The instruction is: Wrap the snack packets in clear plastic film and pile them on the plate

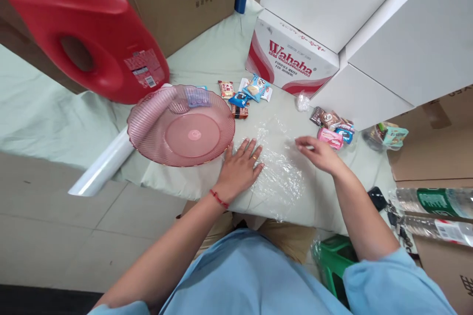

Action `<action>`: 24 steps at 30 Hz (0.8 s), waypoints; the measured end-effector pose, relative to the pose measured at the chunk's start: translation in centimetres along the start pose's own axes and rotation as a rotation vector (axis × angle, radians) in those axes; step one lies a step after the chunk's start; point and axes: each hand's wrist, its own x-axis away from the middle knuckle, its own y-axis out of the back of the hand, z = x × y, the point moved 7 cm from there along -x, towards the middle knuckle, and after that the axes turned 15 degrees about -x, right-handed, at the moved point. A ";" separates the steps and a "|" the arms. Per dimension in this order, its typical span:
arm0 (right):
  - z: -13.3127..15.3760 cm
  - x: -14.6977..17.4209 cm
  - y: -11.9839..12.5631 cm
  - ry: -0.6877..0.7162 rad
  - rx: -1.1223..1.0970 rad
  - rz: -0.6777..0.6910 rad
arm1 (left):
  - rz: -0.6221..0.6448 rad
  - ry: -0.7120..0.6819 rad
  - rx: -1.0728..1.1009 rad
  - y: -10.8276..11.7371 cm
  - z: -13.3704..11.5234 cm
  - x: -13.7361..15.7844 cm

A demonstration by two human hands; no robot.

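Observation:
A crumpled sheet of clear plastic wrap (283, 172) lies on the cloth-covered table (328, 202) in front of me. My left hand (240, 165) rests flat with fingers spread at the wrap's left edge, close to the rim of a pink ribbed plate (194, 152). Over the wrap's right side, my right hand (320, 152) hovers with its fingers bent; whether anything is between them I cannot make out. Beyond it sits a pile of small packaged snacks (330, 135). More wrapped snacks (244, 96) lie behind the wrap, right of the plate. A small crumpled plastic ball (303, 102) is near the back.
A big red jug (107, 34) stands behind the plate, and a white roll (103, 162) sticks out beneath it. At the back is a Wahaba water box (291, 59). Right are a clear snack tub (386, 136), keys (397, 219) and plastic bottles (436, 202); below, a green stool (334, 261).

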 end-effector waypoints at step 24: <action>3.8 -8.5 0.0 0.209 0.241 -0.365 | 0.014 -0.005 0.033 0.2 0.2 0.0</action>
